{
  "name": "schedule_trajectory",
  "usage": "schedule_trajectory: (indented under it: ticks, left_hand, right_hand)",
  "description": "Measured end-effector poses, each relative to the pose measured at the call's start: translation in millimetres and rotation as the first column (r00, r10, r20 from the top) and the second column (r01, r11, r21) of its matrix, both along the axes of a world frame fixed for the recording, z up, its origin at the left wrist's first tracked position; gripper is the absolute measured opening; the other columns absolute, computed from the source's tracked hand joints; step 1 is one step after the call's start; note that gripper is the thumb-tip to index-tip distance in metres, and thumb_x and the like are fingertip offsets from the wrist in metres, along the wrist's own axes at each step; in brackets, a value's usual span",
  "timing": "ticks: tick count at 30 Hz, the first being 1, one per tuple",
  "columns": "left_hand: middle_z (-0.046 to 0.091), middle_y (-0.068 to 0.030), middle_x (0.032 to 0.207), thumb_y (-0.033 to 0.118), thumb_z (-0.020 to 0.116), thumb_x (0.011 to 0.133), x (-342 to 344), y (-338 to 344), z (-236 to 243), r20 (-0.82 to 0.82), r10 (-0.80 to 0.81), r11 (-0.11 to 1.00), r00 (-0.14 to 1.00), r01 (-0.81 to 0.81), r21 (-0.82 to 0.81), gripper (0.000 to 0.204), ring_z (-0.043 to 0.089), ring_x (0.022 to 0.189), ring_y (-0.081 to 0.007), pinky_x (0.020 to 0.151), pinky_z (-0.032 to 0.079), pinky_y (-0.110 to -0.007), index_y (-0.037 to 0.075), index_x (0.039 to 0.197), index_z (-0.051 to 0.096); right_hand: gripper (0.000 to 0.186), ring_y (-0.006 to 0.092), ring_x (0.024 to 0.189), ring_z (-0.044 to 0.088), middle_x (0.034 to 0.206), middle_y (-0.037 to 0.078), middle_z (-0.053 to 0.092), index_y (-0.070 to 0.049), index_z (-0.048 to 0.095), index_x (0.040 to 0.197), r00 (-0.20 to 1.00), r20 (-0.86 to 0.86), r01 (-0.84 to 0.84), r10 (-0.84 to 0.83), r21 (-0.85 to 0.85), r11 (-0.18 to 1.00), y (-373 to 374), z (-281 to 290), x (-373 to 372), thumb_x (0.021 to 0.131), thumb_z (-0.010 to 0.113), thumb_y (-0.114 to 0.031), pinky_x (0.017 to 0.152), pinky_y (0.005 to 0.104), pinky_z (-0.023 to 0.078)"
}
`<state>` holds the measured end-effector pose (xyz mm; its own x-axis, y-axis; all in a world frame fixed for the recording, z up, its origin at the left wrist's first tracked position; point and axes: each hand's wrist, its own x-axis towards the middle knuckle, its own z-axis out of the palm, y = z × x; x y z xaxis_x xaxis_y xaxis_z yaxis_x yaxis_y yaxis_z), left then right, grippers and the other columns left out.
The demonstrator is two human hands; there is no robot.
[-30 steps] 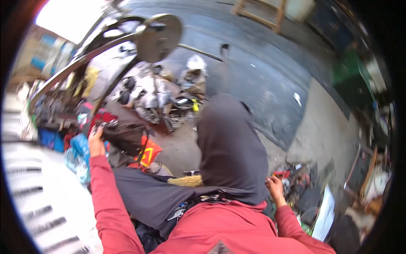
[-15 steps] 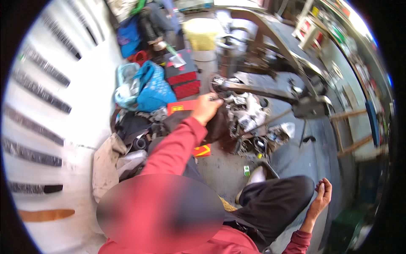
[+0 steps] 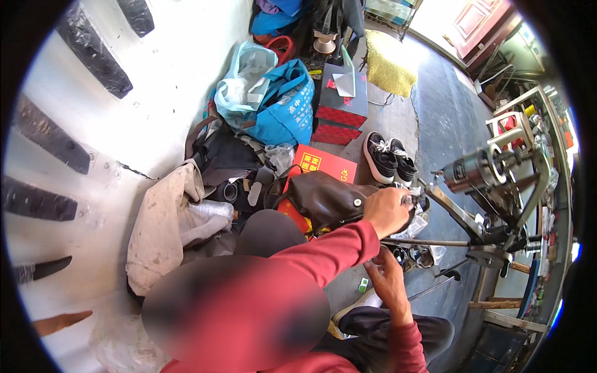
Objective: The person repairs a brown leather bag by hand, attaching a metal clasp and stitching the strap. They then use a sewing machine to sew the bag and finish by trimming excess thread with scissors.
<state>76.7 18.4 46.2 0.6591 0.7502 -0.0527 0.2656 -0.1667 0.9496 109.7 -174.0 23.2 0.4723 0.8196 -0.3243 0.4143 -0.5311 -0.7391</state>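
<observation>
A dark brown leather bag with a round metal stud slants across my left knee and a red box. My left hand is closed on the bag's right end, its fingertips partly hidden behind the knuckles. Just below and nearer to me, my right hand is raised with thumb and fingers apart; nothing shows in it. To the right of both hands stands a metal sewing machine with a wheel and a long narrow arm that reaches toward my hands.
Left of the bag lie a beige cloth and dark scraps. Beyond are the red box, a blue bag, a dark box and black sneakers. A yellow-covered stool stands farther back. Cluttered shelves line the right.
The view has swung, so the machine now appears farther right. My right hand has come from the far right to beside my left hand. The brown bag remains in my left hand.
</observation>
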Motion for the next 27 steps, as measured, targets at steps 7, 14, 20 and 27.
schedule_trajectory:
  ticks: [7,14,20,27]
  left_hand:
    - [0.072,-0.0229,0.087,0.024,0.068,0.089,-14,-1,12,0.105,-0.059,0.998,0.993,0.058,0.013,0.020,0.071,0.089,-0.0418,0.079,0.054,-0.053,0.008,0.099,0.075]
    - [0.069,-0.0255,0.081,0.019,0.068,0.088,-6,-2,16,0.197,-0.049,0.997,0.979,0.037,0.066,0.017,0.069,0.081,-0.0442,0.076,0.053,-0.054,0.003,0.090,0.071]
    - [0.069,-0.0252,0.091,0.018,0.071,0.088,-8,-13,30,0.270,-0.228,0.968,0.935,0.248,-0.041,0.023,0.068,0.089,-0.0450,0.082,0.052,-0.053,0.003,0.106,0.069]
    - [0.069,-0.0194,0.099,0.021,0.077,0.085,-18,-22,34,0.216,-0.375,0.923,0.902,0.385,-0.007,0.047,0.062,0.104,-0.0383,0.093,0.046,-0.046,0.003,0.126,0.065]
  right_hand:
    - [0.069,0.0188,0.113,0.060,0.131,0.010,0.066,-0.003,0.051,0.145,0.992,0.114,-0.060,0.046,0.122,0.991,40,-98,40,0.089,0.083,-0.029,0.096,0.0324,0.049]
    - [0.059,0.0167,0.119,0.052,0.138,0.008,0.059,-0.005,0.048,0.150,0.903,-0.392,0.260,-0.175,0.177,0.949,41,-133,31,0.100,0.070,-0.029,0.106,0.0322,0.042]
    - [0.055,0.0197,0.127,0.051,0.143,0.010,0.054,-0.004,0.043,0.152,0.835,-0.450,0.464,-0.315,0.272,0.843,8,-85,18,0.105,0.059,-0.027,0.109,0.0359,0.042]
    - [0.050,0.0233,0.135,0.049,0.148,0.012,0.048,-0.004,0.037,0.155,0.772,-0.494,0.602,-0.400,0.368,0.708,-14,-53,10,0.112,0.047,-0.025,0.114,0.0402,0.041]
